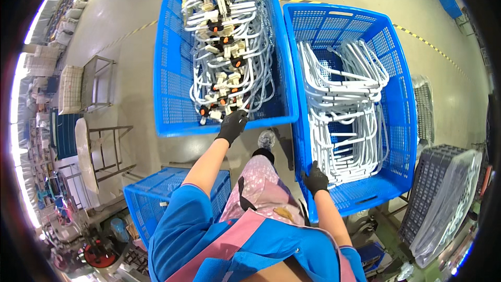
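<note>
My left hand point(233, 126), in a black glove, has its fingers curled over the near rim of a large blue plastic crate point(172, 57). Bent white tube frames point(263, 81) with cream, black and orange fittings fill that crate, close to my fingertips. To the right, my right hand point(315, 179), also gloved in black, grips the near left rim of a second blue crate point(402, 99). Inside it lie stacked white U-shaped tube frames point(360, 141), without such fittings. Part of the fingers of each hand is hidden by the glove backs.
A third blue crate point(180, 177) stands beside my left leg. Right of the crates are a grey crate point(433, 188) and plastic wrapping point(451, 214). A metal stand point(99, 83) and a pale-topped bench point(86, 151) stand left. Yellow-black tape point(433, 47) marks the floor.
</note>
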`<state>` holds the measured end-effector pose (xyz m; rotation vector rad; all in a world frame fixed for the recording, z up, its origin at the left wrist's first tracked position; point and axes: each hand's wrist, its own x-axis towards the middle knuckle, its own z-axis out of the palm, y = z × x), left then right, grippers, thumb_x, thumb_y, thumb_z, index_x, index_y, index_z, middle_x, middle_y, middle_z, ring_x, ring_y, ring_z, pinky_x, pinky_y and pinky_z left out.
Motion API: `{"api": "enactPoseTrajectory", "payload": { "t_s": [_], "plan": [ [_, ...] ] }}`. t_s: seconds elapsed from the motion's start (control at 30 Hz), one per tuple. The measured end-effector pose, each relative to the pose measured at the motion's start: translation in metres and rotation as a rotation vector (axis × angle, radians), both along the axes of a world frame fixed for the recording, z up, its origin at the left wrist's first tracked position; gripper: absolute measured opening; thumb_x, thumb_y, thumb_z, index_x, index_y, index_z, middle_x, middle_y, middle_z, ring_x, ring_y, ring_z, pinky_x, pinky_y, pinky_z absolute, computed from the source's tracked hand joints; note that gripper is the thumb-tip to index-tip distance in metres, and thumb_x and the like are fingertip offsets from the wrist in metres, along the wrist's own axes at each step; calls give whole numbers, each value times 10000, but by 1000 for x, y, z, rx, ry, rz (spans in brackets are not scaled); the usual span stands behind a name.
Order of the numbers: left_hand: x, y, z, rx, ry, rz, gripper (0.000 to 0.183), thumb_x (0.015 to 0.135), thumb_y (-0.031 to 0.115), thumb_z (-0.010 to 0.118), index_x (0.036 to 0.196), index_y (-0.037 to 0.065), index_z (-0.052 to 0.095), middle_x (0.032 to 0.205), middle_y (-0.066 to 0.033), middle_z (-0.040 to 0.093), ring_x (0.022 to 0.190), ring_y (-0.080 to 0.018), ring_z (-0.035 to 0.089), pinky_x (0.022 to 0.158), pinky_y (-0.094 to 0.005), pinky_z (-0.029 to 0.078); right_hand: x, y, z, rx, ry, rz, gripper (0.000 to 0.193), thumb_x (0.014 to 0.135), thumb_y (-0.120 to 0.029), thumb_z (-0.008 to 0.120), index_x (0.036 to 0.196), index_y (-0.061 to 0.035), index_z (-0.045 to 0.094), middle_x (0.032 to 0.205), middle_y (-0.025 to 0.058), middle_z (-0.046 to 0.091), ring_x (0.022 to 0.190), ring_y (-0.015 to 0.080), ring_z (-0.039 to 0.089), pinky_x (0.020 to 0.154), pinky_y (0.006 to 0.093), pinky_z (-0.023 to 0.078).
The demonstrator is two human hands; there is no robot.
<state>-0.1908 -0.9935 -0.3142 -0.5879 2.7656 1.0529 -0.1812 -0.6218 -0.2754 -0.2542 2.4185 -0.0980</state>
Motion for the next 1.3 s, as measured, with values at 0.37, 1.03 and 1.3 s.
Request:
{"api": "enactPoseTrajectory", "payload": {
  "t_s": [0.37,1.03,1.3],
  "plan": [
    [-160,-68,-190,-189,-847,-214,783,812,349,576,1474,120,226,1516,-140,253,1370,-322,309,1075,-466,314,-57,-53,-21,248,-229,-100,366,890,-355,531,995,-6,497,795,170,678,722,338,681,645,490,508],
    [-60,-115,126,-113,-284,-234,194,866,266,555,871,76,592,791,-201,625,771,-412,596,658,-502,457,-49,-46,-41,100,-192,-187,308,864,-268,554,952,26,548,789,191,675,719,364,676,650,486,517],
    [-18,-32,232,19,-287,206,223,902,204,591,1023,25,647,723,-141,635,644,-242,605,596,-358,457,-110,-23,-32,-130,-459,10,519,836,-554,542,1009,-74,637,1002,193,666,926,357,650,805,456,505]
  ]
}}
